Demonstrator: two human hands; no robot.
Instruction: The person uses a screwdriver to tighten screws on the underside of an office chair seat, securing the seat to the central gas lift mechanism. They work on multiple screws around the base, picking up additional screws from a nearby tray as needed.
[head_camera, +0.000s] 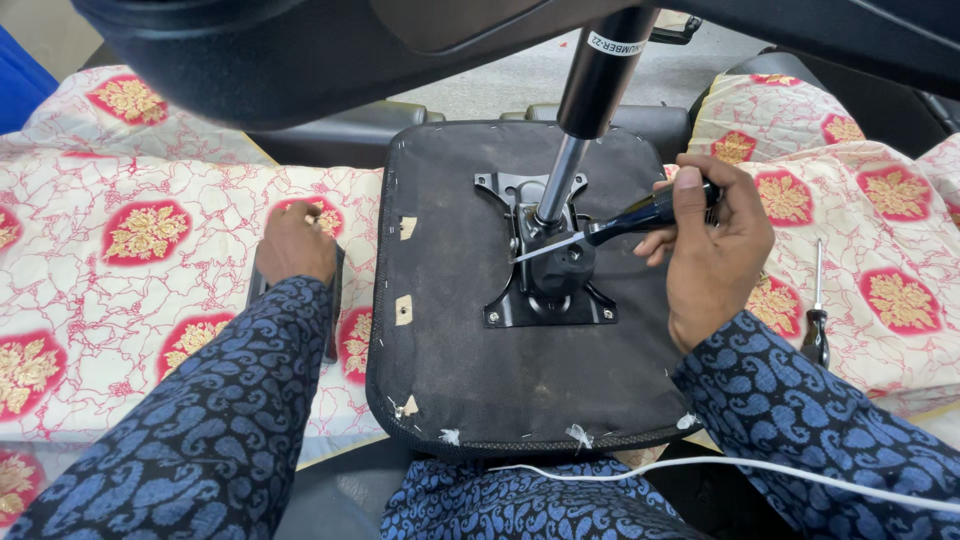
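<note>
On the seat underside: your screwdriver lies nearly level, steel tip toward the black metal mechanism.
Right hand: curled around its glossy handle.
Left hand: fingers bent, pressing the armrest.

1. Above us, the gas cylinder slants up from the mounting plate, blocking any straight pass across the seat underside.
2. Our right hand and its screwdriver crowd the plate's right side.
3. We see open fabric on the seat's lower half.
4. Another screwdriver lies on the patterned cloth to the right.
</note>
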